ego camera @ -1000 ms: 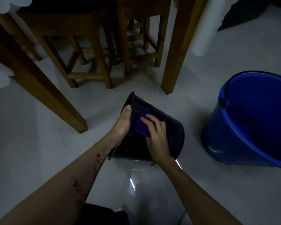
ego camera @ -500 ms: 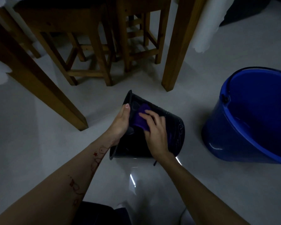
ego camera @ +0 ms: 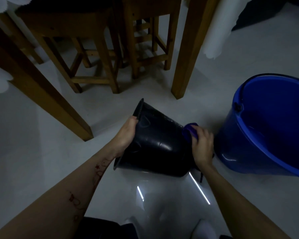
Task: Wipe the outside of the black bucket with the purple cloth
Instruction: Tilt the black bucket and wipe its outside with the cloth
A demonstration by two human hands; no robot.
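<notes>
the black bucket (ego camera: 155, 145) lies tipped on its side on the floor (ego camera: 47, 152), near the foot of a wooden table leg (ego camera: 185, 66), its open rim turned toward the person's left and its base toward the blue bucket (ego camera: 269, 126). risk: a sideways push at the base may roll or slide the bucket on the glossy floor, and the cloth may slip from the curled fingers. the left hand (ego camera: 126, 135) is clenched over the rim, steadying it. the right hand (ego camera: 203, 145) is closed around the purple cloth (ego camera: 190, 131), pressing it against the bucket's base edge.
</notes>
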